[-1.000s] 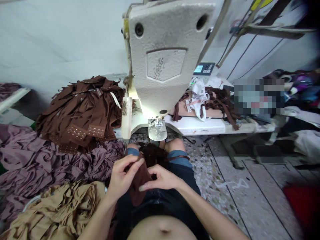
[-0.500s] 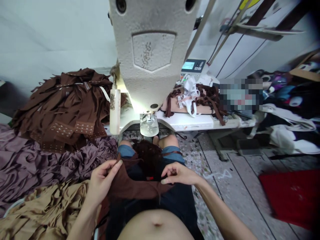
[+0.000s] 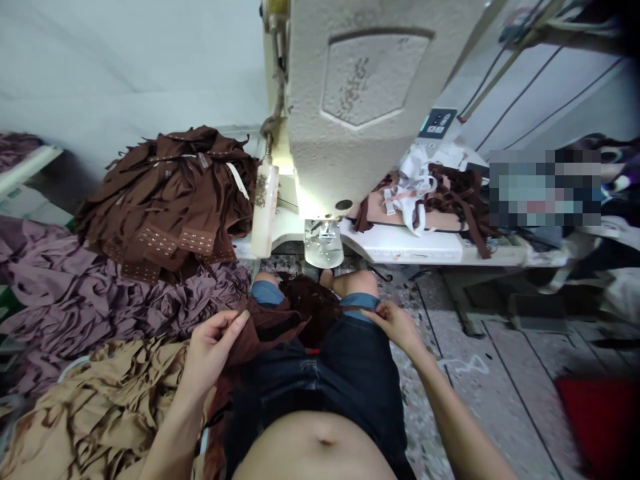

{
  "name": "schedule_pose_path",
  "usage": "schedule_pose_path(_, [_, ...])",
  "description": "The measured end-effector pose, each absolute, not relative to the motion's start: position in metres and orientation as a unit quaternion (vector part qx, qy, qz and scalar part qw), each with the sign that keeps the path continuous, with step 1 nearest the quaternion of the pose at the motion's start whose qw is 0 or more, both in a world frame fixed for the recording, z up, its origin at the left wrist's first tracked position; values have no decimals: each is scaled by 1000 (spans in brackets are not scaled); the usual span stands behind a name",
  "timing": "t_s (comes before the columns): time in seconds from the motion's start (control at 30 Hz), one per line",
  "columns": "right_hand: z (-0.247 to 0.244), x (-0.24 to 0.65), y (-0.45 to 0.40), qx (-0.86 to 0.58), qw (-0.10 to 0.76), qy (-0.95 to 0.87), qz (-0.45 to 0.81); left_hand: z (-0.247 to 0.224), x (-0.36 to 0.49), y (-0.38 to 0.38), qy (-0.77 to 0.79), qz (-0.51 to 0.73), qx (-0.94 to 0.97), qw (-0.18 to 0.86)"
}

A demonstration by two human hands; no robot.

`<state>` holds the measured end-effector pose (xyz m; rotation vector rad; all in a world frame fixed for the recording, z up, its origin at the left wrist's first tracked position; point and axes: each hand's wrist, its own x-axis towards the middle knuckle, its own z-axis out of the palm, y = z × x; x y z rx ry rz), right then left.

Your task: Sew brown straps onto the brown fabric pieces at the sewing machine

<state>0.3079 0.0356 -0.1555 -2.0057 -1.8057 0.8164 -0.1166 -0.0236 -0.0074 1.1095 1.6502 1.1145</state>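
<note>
Over my left thigh, my left hand pinches the edge of a brown fabric piece, which hangs toward my lap. My right hand is at my right knee, thumb and forefinger closed on a thin brown strap that runs across the rolled denim. Between my knees lies a dark brown bundle of straps. Just beyond my knees is the sewing machine, with its lit needle area above a clear plate.
A large brown fabric pile is at the left, with mauve fabric and tan fabric nearer. White and brown straps lie on the machine table. A red item is on the floor at the right.
My right hand has left the brown fabric piece and moved forward to the strap at my right knee. My left hand still holds the fabric, now bunched leftward. The view has shifted left.
</note>
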Motion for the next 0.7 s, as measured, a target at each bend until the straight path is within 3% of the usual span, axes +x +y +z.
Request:
schedule_pose_path(0.2, [-128, 309, 30, -590, 203, -661, 417, 2, -123, -18, 656, 494, 360, 443])
schedule_pose_path(0.4, [-102, 233, 61, -575, 334, -641, 383, 4, -104, -15, 639, 486, 381, 458])
schedule_pose_path(0.6, [-88, 118, 27, -278, 270, -772, 504, 24, -86, -15, 610, 484, 414, 471])
schedule_pose_path(0.7, [-80, 115, 21, -241, 197, -780, 543, 30, -94, -7, 614, 493, 424, 448])
